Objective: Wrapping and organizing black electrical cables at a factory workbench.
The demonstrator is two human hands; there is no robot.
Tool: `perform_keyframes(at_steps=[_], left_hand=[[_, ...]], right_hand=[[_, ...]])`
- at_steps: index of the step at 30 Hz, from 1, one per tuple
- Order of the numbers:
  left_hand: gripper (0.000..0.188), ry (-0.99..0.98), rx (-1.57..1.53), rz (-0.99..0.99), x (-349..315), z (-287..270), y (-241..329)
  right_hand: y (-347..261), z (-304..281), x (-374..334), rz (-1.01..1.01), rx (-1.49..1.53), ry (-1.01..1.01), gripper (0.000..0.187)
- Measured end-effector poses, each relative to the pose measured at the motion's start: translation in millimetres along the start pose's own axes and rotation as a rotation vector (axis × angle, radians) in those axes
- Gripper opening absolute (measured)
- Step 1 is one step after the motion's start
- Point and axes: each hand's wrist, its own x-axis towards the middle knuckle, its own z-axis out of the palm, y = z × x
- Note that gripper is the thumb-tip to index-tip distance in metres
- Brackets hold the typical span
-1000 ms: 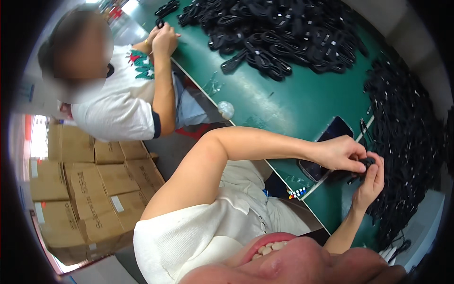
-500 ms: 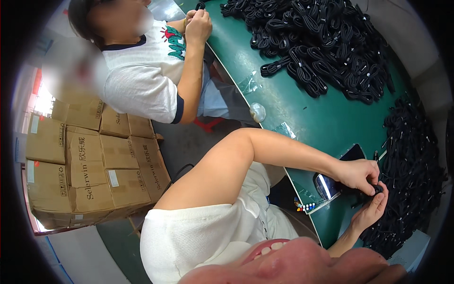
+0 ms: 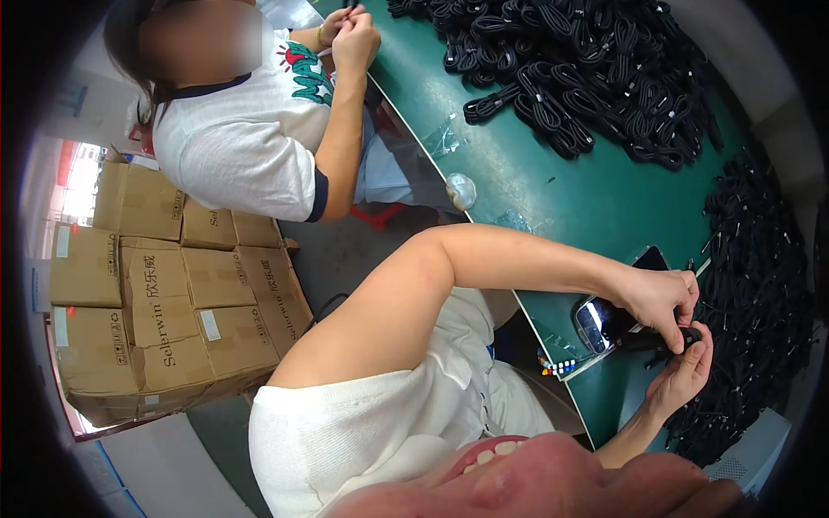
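My left hand [image 3: 661, 298] and my right hand [image 3: 682, 375] meet over the near edge of the green table [image 3: 596, 198]. Both pinch a small coiled black cable [image 3: 688, 335] between their fingers. My left arm reaches across from the left, bent at the elbow, and my right forearm comes up from below. A dark phone [image 3: 609, 315] lies flat on the table just left of my hands. A heap of black cables [image 3: 760, 293] lies right beside my hands on the right.
A large pile of bundled black cables [image 3: 587, 78] covers the far side of the table. A co-worker in a white shirt [image 3: 250, 138] sits at the left, hands [image 3: 350, 30] working at the table's far end. Stacked cardboard boxes [image 3: 155, 311] stand on the floor at left.
The view has swung, so the co-worker and boxes appear larger and lower. My hands stay together on the black cable by the phone, fingers shifting slightly.
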Motion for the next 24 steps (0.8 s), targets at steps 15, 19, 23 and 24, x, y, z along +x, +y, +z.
perform_keyframes(at_steps=[15,19,23,24], left_hand=[[0.026,-0.012,-0.732,-0.193,-3,11,4],[0.02,0.089,-0.847,-0.328,-6,19,12],[0.022,0.036,-0.549,-0.358,-4,22,0],[0.022,0.066,-0.737,-0.38,-9,13,10]], right_hand=[[-7,15,-4,-0.346,-0.306,0.195,0.033],[1,25,-21,-0.254,-0.251,0.124,0.03],[2,9,-14,-0.11,-0.218,0.07,0.022],[2,16,-7,-0.003,-0.149,0.07,0.019]])
